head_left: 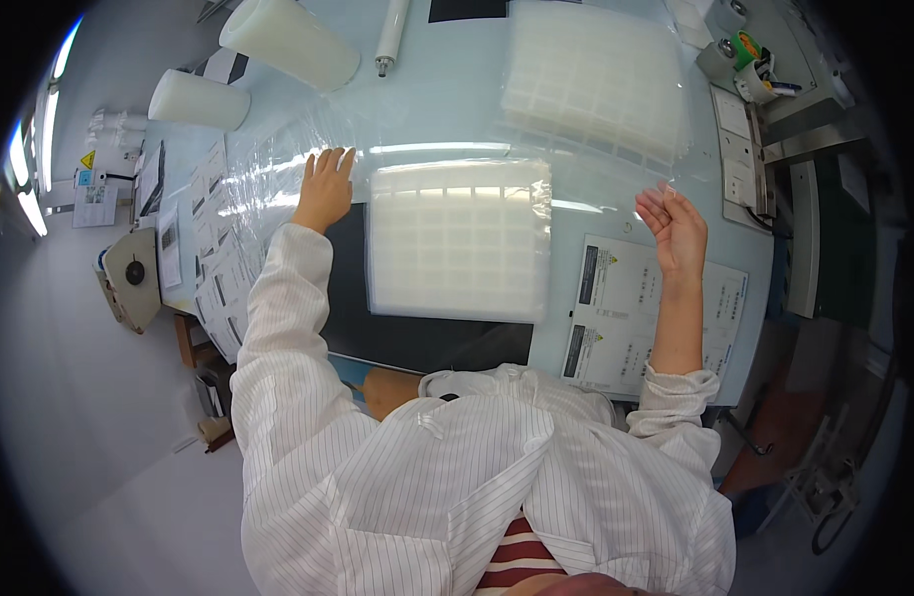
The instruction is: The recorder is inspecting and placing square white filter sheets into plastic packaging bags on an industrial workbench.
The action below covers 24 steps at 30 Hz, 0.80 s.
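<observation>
My left hand lies with its fingers stretched out, palm down, at the edge of crumpled clear plastic film on the left. To its right is a neat stack of translucent sheets with a grid of pale squares, under a glossy clear layer. On the right, my right hand is raised, its thumb and fingertips drawn together and the other fingers curled. Whatever is pinched there, perhaps clear film, is too transparent to make out. Just beyond it lies a second, larger stack of gridded translucent sheets.
A black mat lies partly under the near stack. Printed sheets rest at the right front, others along the left edge. White rolls and a metal-tipped roller stand at the back. A pen cup is far right.
</observation>
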Available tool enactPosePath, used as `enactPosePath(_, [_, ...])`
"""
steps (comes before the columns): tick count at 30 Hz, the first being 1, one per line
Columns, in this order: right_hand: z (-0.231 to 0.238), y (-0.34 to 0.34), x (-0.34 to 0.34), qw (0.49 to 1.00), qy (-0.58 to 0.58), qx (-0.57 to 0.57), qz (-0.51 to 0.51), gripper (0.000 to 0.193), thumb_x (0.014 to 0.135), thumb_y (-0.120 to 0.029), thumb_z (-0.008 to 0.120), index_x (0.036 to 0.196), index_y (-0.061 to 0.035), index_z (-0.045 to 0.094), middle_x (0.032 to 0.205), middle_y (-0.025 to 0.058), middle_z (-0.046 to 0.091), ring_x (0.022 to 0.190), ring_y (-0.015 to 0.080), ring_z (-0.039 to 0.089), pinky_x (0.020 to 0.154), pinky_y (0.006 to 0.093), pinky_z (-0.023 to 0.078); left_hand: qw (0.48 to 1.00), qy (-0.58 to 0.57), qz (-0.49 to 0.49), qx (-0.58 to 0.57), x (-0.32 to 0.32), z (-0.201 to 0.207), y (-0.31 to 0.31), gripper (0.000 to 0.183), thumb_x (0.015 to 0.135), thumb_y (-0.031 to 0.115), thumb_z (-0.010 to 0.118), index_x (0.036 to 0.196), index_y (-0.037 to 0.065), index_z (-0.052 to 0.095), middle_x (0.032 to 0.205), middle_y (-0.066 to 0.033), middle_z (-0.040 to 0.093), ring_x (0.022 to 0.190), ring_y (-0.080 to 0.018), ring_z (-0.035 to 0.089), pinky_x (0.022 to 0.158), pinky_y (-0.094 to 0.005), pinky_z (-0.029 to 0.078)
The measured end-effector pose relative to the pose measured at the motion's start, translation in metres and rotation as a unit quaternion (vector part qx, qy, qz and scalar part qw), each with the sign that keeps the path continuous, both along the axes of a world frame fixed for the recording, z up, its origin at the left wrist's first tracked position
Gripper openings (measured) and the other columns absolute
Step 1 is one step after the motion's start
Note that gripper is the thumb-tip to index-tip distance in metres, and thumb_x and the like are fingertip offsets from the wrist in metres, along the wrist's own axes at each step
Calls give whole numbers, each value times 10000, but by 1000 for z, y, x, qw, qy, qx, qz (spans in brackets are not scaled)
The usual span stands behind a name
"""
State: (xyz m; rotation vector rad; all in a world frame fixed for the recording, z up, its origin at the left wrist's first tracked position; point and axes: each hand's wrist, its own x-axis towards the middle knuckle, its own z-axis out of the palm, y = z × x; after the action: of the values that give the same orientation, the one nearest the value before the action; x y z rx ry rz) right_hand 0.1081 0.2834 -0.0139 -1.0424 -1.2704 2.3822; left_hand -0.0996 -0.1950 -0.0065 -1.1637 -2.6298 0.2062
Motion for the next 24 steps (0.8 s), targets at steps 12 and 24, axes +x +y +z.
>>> enactPosePath(12, [6, -16, 22, 999, 8, 31, 28, 322, 940, -81, 544, 1205, 97, 503, 956, 199, 656, 826, 246, 684, 756, 323, 591, 793, -445, 265, 320, -8, -5, 236, 465, 934, 412, 481, 855, -15, 650, 813, -177, 664, 791, -327, 625, 736, -414, 481])
enactPosePath(24, [28, -105, 54, 968, -2, 143, 207, 461, 948, -34, 467, 1400, -30, 374, 819, 105, 646, 646, 134, 628, 605, 248, 534, 751, -251, 221, 570, 109, -5, 115, 148, 955, 143, 543, 925, 9, 596, 689, 18, 523, 609, -40, 452, 547, -202, 369])
